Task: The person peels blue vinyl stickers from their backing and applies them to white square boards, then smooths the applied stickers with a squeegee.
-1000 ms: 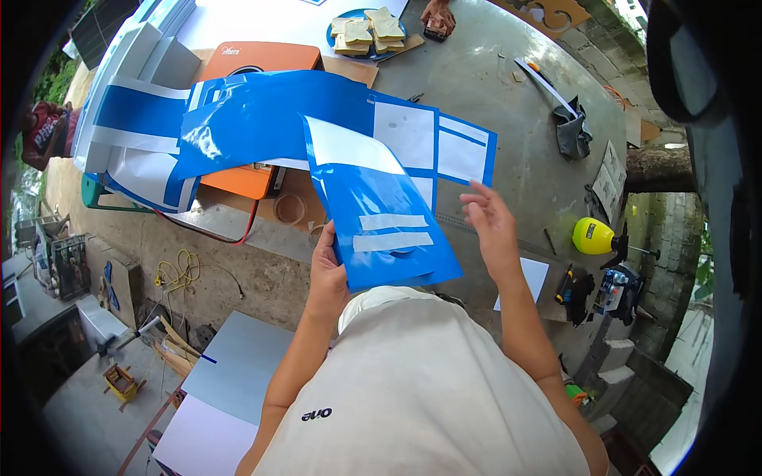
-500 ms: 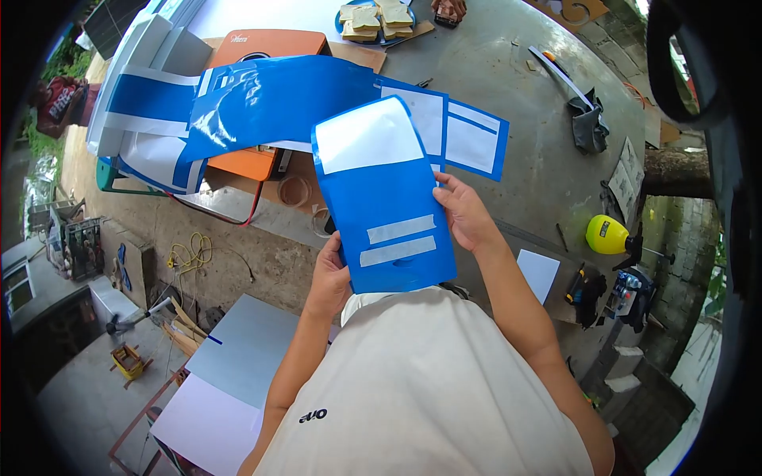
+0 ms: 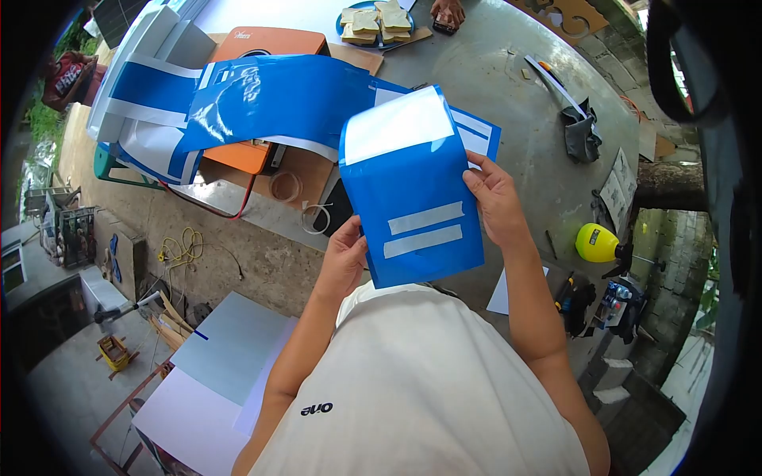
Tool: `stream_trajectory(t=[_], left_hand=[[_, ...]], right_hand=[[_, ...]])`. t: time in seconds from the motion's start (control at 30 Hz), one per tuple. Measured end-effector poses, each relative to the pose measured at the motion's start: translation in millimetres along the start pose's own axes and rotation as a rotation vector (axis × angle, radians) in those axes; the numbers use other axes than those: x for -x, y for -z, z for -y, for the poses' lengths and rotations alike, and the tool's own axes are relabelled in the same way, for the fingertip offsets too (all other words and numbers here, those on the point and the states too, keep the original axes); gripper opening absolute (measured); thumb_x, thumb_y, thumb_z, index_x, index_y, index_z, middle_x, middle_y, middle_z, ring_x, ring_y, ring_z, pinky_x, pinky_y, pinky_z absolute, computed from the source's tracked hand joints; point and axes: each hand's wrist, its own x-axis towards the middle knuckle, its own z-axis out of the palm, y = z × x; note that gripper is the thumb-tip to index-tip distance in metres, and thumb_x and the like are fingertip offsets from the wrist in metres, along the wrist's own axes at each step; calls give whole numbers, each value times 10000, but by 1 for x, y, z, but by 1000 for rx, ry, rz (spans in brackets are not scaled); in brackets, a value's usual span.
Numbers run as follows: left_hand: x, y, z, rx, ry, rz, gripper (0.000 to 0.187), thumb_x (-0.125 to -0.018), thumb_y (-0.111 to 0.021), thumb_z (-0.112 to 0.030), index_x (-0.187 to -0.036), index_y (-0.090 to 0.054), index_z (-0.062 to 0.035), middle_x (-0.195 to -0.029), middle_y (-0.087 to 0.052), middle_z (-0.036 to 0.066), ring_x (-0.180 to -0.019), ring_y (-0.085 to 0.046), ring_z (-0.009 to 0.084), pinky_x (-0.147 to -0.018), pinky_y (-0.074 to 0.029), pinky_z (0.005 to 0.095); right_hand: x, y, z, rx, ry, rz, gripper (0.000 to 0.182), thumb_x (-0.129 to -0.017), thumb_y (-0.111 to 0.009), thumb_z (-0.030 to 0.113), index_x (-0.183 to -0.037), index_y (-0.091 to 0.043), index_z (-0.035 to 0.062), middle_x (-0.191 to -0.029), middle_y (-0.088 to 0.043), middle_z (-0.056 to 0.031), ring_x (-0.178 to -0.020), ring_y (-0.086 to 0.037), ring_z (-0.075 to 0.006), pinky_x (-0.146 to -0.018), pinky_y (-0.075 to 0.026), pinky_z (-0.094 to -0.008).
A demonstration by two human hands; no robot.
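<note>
A blue sheet (image 3: 409, 186) with a white panel at its top and two pale tape strips low on its face is held up before my chest. My left hand (image 3: 346, 258) pinches its lower left edge. On the right edge, higher up, my right hand (image 3: 494, 198) grips it between thumb and fingers. The sheet's upper end curves back. Behind it, a long blue and white sheet (image 3: 278, 99) stretches from a grey machine (image 3: 151, 59) across an orange case (image 3: 238, 161). More blue-edged white pieces (image 3: 475, 127) lie partly hidden behind the held sheet.
On the metal table (image 3: 508, 95) are a plate of sandwiches (image 3: 373, 24), a black pouch (image 3: 582, 135), and a yellow spray bottle (image 3: 597, 243). Another person's hand (image 3: 448, 12) is at the far edge. A person in red (image 3: 70, 79) is at far left. Grey boards (image 3: 230, 349) stand lower left.
Both my hands and the held blue sheet have moved to the right. The sheet has tilted slightly and covers more of the pieces behind it.
</note>
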Motion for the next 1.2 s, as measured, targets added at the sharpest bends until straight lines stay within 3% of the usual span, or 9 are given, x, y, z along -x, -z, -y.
stream_trajectory(t=[0.2, 0.33, 0.4, 0.5, 0.63, 0.7, 0.83, 0.9, 1.2], left_hand=[[-1, -20, 0, -110, -18, -57, 647, -870, -763, 4, -1446, -473, -44, -1347, -596, 105, -1235, -596, 196, -1056, -525, 381], [2, -36, -6, -274, -43, -178, 799, -795, -779, -2, -1487, -380, -27, -1404, -509, 137, -1281, -539, 214, -1085, -482, 382], [5, -45, -11, -329, -45, -188, 810, -785, -790, -19, -1483, -378, -20, -1391, -514, 135, -1275, -538, 215, -1087, -473, 380], [5, -54, -11, -474, -49, -196, 828, -776, -804, -45, -1480, -370, -15, -1369, -522, 135, -1266, -534, 219, -1086, -461, 373], [7, -76, -14, -661, -69, -200, 842, -780, -800, -48, -1491, -350, -23, -1373, -509, 144, -1265, -526, 222, -1084, -451, 359], [7, -82, -14, -735, -96, -184, 841, -784, -795, -44, -1495, -345, -29, -1381, -498, 147, -1262, -527, 222, -1079, -457, 356], [8, -93, -19, -729, -71, -150, 829, -798, -775, -17, -1501, -335, -42, -1405, -467, 155, -1268, -521, 222, -1066, -471, 345], [9, -95, -20, -747, -76, -144, 821, -804, -766, -8, -1502, -335, -46, -1406, -465, 155, -1273, -517, 222, -1065, -475, 345], [16, -90, -17, -860, -86, -112, 780, -822, -739, 6, -1497, -355, -60, -1419, -462, 150, -1278, -519, 224, -1065, -480, 345]], right_hand=[[7, 17, -28, 110, -66, -87, 494, -1033, -613, 196, -1478, -500, 12, -1136, -707, -157, -964, -702, -196, -857, -583, -316], [50, 7, -18, 1065, 400, -202, 580, -900, -767, 266, -1396, -572, 37, -1374, -560, -186, -1201, -582, -330, -1003, -501, -436], [74, -4, -3, 1064, 491, 48, 588, -855, -808, 266, -1349, -587, 37, -1349, -574, -186, -1266, -523, -376, -1073, -435, -465], [98, -32, -2, 942, 372, 89, 568, -828, -834, 250, -1306, -613, 38, -1309, -599, -191, -1190, -587, -362, -1009, -497, -440], [100, -40, -24, 758, 199, -33, 514, -806, -852, 219, -1234, -645, 24, -1206, -651, -184, -1045, -663, -351, -915, -555, -416], [99, -37, -29, 616, 171, -43, 384, -825, -841, 141, -1131, -662, -6, -1081, -711, -157, -937, -714, -247, -849, -582, -348], [101, -34, -25, 457, -89, 6, 385, -863, -827, 185, -1147, -682, -30, -971, -739, -135, -870, -717, -224, -815, -576, -334], [101, -32, -35, 121, -174, -17, 342, -908, -798, 196, -1132, -695, -42, -973, -747, -107, -857, -688, -146, -779, -564, -288], [96, -23, -56, 77, -249, -95, 260, -939, -763, 194, -995, -741, -59, -879, -745, -88, -740, -632, -96, -691, -535, -260]])
